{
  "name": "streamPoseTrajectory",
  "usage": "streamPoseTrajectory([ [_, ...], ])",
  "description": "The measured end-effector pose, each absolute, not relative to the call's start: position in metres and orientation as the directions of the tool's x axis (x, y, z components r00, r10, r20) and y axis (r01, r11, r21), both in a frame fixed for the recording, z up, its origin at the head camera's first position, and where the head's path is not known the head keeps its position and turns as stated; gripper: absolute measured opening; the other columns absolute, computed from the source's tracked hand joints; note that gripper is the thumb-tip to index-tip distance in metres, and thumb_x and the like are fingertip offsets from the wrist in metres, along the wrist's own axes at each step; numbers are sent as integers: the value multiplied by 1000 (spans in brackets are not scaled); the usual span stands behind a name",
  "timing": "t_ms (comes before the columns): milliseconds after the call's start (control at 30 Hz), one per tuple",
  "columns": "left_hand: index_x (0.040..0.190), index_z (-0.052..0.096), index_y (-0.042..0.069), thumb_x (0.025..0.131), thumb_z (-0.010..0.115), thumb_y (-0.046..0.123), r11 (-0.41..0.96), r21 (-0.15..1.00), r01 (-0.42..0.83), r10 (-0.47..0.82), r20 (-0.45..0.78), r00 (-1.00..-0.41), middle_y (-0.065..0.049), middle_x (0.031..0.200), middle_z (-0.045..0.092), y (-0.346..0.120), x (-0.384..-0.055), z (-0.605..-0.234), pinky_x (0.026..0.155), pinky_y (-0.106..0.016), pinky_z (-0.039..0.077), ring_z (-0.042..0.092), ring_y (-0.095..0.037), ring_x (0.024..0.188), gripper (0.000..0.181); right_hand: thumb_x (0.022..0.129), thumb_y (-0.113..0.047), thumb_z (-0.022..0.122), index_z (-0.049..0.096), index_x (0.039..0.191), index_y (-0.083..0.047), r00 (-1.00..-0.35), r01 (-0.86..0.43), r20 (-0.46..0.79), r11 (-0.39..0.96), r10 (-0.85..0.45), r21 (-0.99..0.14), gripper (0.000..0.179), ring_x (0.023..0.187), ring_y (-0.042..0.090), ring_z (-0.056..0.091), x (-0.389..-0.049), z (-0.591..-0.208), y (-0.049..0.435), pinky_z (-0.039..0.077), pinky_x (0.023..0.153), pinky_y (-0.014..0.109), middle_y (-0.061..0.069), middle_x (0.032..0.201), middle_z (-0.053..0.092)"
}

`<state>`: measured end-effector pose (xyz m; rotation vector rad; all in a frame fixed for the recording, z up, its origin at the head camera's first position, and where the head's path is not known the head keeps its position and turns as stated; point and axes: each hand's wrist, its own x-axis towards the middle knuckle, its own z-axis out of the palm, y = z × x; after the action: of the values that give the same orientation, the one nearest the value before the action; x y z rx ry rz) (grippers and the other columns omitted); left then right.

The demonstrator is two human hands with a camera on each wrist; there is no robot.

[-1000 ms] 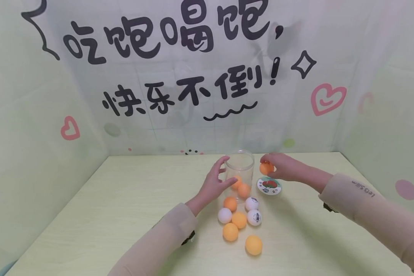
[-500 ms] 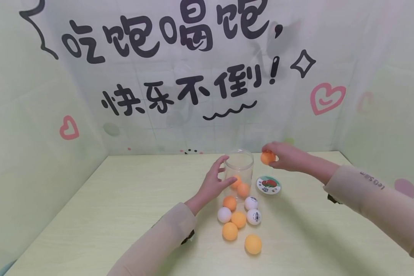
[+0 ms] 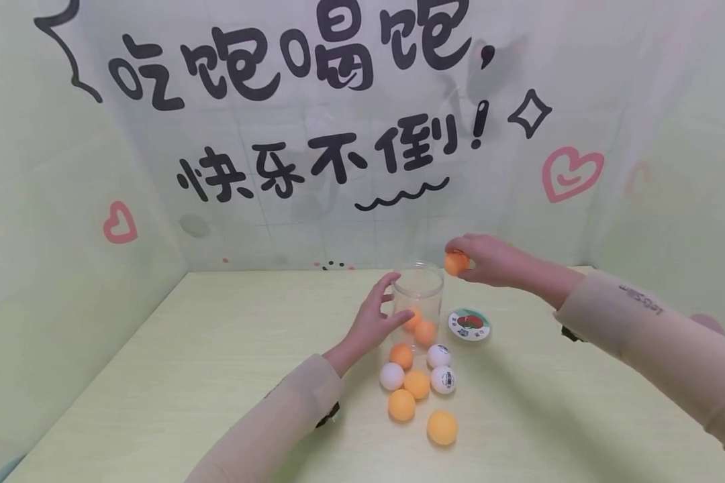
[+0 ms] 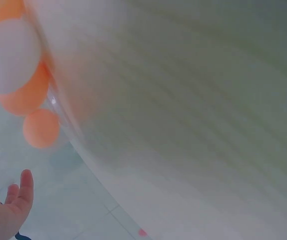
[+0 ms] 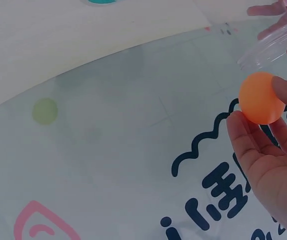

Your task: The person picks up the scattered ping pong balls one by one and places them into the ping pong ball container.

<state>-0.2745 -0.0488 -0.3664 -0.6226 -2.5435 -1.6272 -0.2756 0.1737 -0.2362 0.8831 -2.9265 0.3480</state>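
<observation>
A clear plastic jar stands upright near the back of the table, with two orange ping-pong balls inside. My left hand holds the jar from its left side, thumb across the front and fingers near the rim. To the right of the rim and slightly above it, my right hand pinches an orange ping-pong ball between thumb and fingertips. In front of the jar lie several loose orange balls and white balls.
A round lid with a red and green picture lies right of the jar. Behind the pale wooden table hangs a white printed curtain with black characters; curtain sides close in left and right.
My right hand has lifted the orange ball from above the lid, then brought it left toward the jar's rim. The left hand and jar have stayed put.
</observation>
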Motion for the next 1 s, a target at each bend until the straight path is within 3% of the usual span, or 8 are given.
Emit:
streamPoseTrajectory([
  [700, 141, 29, 23, 84, 67, 25, 342, 863, 371, 316, 267, -911, -1, 149, 25, -51, -275, -367, 90, -54, 42, 43, -33, 124, 69, 81, -7, 68, 59, 116, 0, -782, -622, 56, 771, -621, -132, 37, 99, 27, 56, -279, -235, 137, 48, 87, 39, 14, 110, 61],
  [933, 141, 29, 12, 85, 65, 14, 334, 865, 374, 331, 264, -906, -11, 148, 25, -50, -260, -347, 89, -54, 42, 42, -39, 122, 66, 82, -6, 67, 59, 118, -2, -775, -628, 18, 767, -631, -134, 37, 103, 29, 56, -278, -237, 133, 48, 87, 39, 15, 114, 60],
  [1000, 140, 29, 13, 85, 65, 16, 334, 862, 382, 330, 272, -904, -10, 148, 26, -50, -260, -348, 88, -53, 43, 43, -38, 122, 65, 81, -5, 67, 60, 116, -2, -768, -637, 23, 759, -640, -135, 36, 102, 29, 56, -278, -238, 133, 49, 86, 39, 15, 113, 60],
])
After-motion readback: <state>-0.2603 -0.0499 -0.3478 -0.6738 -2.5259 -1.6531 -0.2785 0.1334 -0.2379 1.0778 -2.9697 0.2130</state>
